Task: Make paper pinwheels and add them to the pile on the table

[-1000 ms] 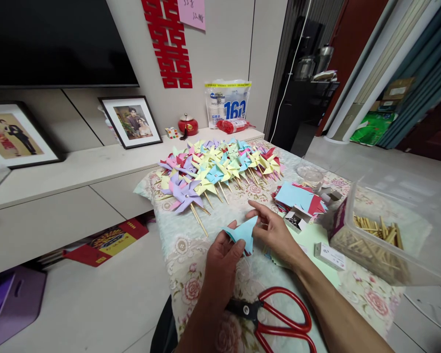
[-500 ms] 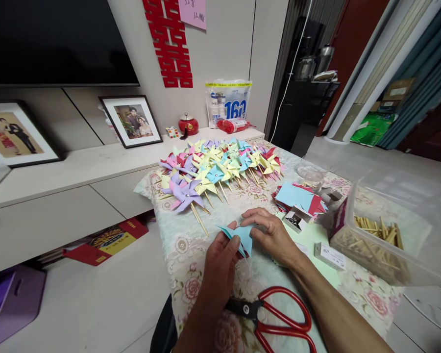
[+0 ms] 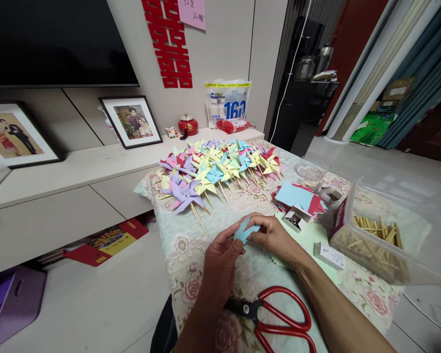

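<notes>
Between my two hands, above the flowered tablecloth, is a folded piece of light blue paper (image 3: 243,232). My left hand (image 3: 223,250) pinches its lower left part, thumb in front. My right hand (image 3: 272,234) grips its right edge with thumb and fingers. Scissors (image 3: 279,321) with red handles lie below, their blades partly hidden by my left wrist. Beyond my hands, many finished paper pinwheels (image 3: 216,169) on sticks lie in a heap. Blue and red cut paper sheets (image 3: 297,196) are stacked to the right, with an open small box (image 3: 296,219) of metal fasteners in front.
At the right stands a clear plastic box (image 3: 371,245) holding wooden sticks. A small white box (image 3: 330,256) rests on pale green paper (image 3: 314,238). A white cabinet (image 3: 77,169) with framed photos and a red jar (image 3: 188,125) borders the table's far side.
The blue paper has been turned and its flaps are drawn closer together. My right hand has shifted slightly down and left, and my left fingers have risen behind the paper.
</notes>
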Motion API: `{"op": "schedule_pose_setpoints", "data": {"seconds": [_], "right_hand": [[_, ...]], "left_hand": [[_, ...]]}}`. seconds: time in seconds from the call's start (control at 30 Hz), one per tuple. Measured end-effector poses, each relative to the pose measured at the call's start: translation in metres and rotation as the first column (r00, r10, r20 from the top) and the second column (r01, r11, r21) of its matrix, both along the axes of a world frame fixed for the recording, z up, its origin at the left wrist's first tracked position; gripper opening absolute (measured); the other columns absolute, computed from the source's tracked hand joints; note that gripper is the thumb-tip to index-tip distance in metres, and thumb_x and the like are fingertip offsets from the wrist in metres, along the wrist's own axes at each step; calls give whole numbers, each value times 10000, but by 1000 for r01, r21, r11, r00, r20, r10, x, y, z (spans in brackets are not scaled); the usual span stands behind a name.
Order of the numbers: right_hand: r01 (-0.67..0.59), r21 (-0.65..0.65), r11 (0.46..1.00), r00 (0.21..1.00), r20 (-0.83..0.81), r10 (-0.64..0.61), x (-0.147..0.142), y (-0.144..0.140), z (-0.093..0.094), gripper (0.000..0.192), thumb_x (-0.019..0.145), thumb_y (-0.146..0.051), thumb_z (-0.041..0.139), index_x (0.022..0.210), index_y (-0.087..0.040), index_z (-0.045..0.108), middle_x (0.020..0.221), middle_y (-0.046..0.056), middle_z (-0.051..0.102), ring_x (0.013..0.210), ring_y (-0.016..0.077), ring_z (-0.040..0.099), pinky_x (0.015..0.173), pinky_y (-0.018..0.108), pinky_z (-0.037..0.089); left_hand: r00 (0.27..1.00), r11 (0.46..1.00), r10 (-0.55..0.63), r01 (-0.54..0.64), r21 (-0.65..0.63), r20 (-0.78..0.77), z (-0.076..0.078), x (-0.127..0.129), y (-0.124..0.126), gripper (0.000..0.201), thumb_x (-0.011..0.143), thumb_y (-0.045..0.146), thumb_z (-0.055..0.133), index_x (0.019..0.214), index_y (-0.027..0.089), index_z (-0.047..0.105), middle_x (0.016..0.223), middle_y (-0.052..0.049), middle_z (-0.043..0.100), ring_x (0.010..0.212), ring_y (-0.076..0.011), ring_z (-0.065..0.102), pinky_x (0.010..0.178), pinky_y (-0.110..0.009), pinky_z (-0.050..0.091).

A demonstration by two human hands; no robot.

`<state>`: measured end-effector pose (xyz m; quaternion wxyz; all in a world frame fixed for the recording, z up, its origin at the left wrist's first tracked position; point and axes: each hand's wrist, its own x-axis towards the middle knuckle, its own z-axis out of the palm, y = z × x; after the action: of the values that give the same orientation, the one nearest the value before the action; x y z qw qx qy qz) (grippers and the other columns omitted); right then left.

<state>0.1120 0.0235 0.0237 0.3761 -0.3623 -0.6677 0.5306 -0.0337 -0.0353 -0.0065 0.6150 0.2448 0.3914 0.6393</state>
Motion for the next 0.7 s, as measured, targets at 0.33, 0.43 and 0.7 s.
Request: {"op": "schedule_pose_setpoints", "data": {"seconds": [0.33,0.43,0.7], "right_hand": [[6,-309,951,992,-120,-45,8,1,-4,429,770,-378,774,1134,-173,679,840,15,672,745,147,605,727,296,471],[77,-318,945,980,-151,-131,3,2,-6,473,760,-391,767,1154,-157,652,795,0,641,690,133,588,684,292,465],[226,45,973,973,27,-227,1,0,-3,350,791,-297,716,1121,-194,661,759,-5,684,683,158,617,676,309,469]], "left_hand": [[983,988,145,-151,-43,-111,9,-3,-1,350,878,484,599,984,203,777,900,-91,724,813,-215,620,702,-313,500],[980,992,125,-127,-9,-156,11,-2,-3,321,866,460,619,963,198,777,988,-91,727,915,-227,629,782,-312,501],[923,967,235,-254,-26,-305,7,-2,-9,426,737,360,778,1120,189,701,931,-32,708,814,-169,637,750,-278,478]]}}
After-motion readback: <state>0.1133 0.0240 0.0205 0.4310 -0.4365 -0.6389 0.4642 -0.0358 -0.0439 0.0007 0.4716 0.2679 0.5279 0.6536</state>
